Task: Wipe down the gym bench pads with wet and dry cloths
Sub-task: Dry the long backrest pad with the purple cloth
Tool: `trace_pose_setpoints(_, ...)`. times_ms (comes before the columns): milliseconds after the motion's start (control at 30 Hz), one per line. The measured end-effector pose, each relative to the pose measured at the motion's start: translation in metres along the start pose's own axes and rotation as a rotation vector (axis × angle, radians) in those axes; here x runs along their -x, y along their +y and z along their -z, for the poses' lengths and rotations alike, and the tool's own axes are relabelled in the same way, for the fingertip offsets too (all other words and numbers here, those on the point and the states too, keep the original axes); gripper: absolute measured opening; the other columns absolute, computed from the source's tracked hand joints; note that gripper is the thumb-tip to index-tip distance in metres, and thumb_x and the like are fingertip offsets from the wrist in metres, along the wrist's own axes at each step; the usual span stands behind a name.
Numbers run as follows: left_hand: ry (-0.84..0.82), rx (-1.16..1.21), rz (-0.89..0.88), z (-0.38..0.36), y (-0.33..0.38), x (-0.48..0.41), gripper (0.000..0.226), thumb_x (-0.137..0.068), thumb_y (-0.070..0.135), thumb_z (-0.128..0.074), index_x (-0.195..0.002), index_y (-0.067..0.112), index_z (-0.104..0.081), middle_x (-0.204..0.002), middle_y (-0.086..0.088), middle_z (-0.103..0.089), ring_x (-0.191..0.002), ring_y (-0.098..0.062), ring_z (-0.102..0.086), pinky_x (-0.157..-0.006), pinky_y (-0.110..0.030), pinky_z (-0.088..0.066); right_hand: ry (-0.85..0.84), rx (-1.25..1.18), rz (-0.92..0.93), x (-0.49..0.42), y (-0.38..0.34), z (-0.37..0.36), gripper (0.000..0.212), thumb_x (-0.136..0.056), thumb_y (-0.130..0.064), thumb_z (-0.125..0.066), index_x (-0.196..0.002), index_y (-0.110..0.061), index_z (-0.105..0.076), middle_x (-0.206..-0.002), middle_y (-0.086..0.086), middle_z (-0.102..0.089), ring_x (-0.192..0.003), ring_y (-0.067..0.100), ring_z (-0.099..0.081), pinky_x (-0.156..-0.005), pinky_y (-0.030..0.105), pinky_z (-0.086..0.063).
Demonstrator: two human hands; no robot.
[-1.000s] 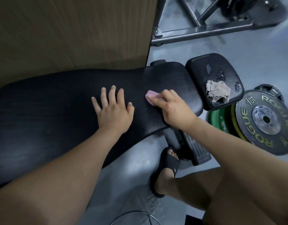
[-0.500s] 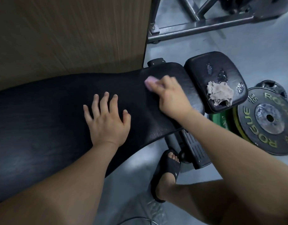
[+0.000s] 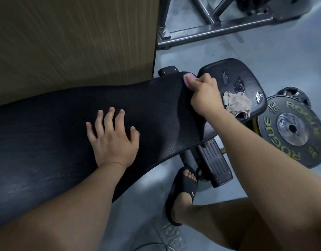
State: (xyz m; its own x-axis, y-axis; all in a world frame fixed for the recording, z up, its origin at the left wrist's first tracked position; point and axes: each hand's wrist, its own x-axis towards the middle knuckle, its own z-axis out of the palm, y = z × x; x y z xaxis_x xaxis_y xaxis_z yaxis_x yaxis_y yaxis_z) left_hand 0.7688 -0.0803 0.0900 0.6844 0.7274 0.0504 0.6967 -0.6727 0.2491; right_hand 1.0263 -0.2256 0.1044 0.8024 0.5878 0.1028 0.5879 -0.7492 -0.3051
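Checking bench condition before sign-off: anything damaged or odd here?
Yes: the small seat pad has three ragged shiny patches, either worn cover or wet spots; I cannot tell which. A crumpled beige cloth lies beside them.

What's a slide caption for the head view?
Right hand holds a pink cloth on the bench pad; left hand rests on it.

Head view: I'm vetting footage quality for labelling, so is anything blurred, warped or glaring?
In the head view the long bench pad bows from wide-angle distortion; the wood panel looks smeared, likely motion blur; wet patches on the small pad glint; the right hand and pink cloth are fairly sharp.
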Motion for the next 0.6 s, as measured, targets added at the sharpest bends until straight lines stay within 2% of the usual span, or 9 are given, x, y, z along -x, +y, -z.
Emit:
trace_pose_setpoints(100,-0.002,0.01,0.001,0.0,0.0,0.0,0.059,-0.094,0.048,-0.045,-0.148,0.025,-0.043,-0.16,-0.003,-0.034,-0.153,-0.027,-0.015,-0.122,-0.061,-0.011,0.033,0.017,-0.009,0.028,0.007,0.004,0.065,-0.085,0.001,-0.048,-0.139,-0.032,-0.06,-0.11,0.01,-0.052,-0.096,0.033,-0.045,-0.088,0.044,-0.048)
trace_pose_setpoints(200,-0.002,0.02,0.002,0.001,0.0,0.0,0.059,-0.094,0.047,-0.045,-0.148,0.024,-0.043,-0.16,-0.003,-0.034,-0.153,-0.027,-0.015,-0.122,-0.061,-0.01,0.074,0.051,0.053,0.087,0.004,0.008,0.066,-0.078,0.001,-0.045,-0.138,-0.021,-0.062,-0.104,0.014,-0.054,-0.089,0.033,-0.046,-0.082,0.042,-0.047)
trace_pose_setpoints(300,-0.004,0.025,-0.001,0.001,0.001,0.001,0.059,-0.095,0.047,-0.046,-0.148,0.024,-0.043,-0.16,-0.004,-0.033,-0.153,-0.028,-0.015,-0.122,-0.061,-0.009,-0.051,0.027,0.286,0.146,-0.007,0.011,0.065,-0.08,0.0,-0.046,-0.143,-0.014,-0.057,-0.107,0.014,-0.054,-0.087,0.032,-0.046,-0.08,0.043,-0.048)
trace_pose_setpoints(367,0.0,0.038,0.001,0.002,0.0,0.001,0.059,-0.094,0.046,-0.047,-0.148,0.023,-0.043,-0.16,-0.004,-0.033,-0.153,-0.028,-0.015,-0.122,-0.061,-0.009,-0.118,0.059,0.433,0.145,0.003,0.017,0.063,-0.084,-0.003,-0.044,-0.145,-0.014,-0.056,-0.108,0.014,-0.055,-0.087,0.034,-0.05,-0.078,0.044,-0.05)
trace_pose_setpoints(400,0.001,0.042,0.002,0.002,0.0,0.001,0.059,-0.094,0.046,-0.047,-0.148,0.023,-0.043,-0.16,-0.004,-0.033,-0.153,-0.028,-0.015,-0.122,-0.061,-0.008,-0.101,0.082,0.44,0.133,0.012,0.021,0.061,-0.085,-0.003,-0.044,-0.144,-0.015,-0.056,-0.106,0.014,-0.055,-0.086,0.035,-0.051,-0.078,0.044,-0.051)
trace_pose_setpoints(433,0.001,0.041,0.002,0.001,0.0,0.001,0.059,-0.094,0.046,-0.047,-0.148,0.023,-0.043,-0.16,-0.004,-0.033,-0.153,-0.028,-0.015,-0.122,-0.061,-0.008,-0.062,0.098,0.374,0.12,0.022,0.023,0.059,-0.087,-0.004,-0.043,-0.144,-0.016,-0.057,-0.103,0.015,-0.054,-0.085,0.035,-0.052,-0.078,0.044,-0.051)
trace_pose_setpoints(533,0.002,0.035,0.0,0.002,0.0,0.001,0.059,-0.094,0.046,-0.046,-0.148,0.023,-0.043,-0.16,-0.004,-0.033,-0.153,-0.029,-0.016,-0.122,-0.061,-0.008,0.035,0.118,0.019,0.093,0.028,0.025,0.055,-0.088,-0.004,-0.04,-0.139,-0.014,-0.058,-0.099,0.016,-0.048,-0.087,0.036,-0.05,-0.075,0.048,-0.051)
trace_pose_setpoints(600,-0.003,0.034,0.001,0.002,0.001,0.0,0.059,-0.094,0.047,-0.046,-0.148,0.023,-0.043,-0.16,-0.005,-0.033,-0.153,-0.029,-0.016,-0.122,-0.06,-0.008,0.054,0.158,-0.005,0.105,0.004,0.015,0.063,-0.078,-0.005,-0.036,-0.139,-0.007,-0.055,-0.098,0.019,-0.048,-0.087,0.036,-0.047,-0.077,0.047,-0.048)
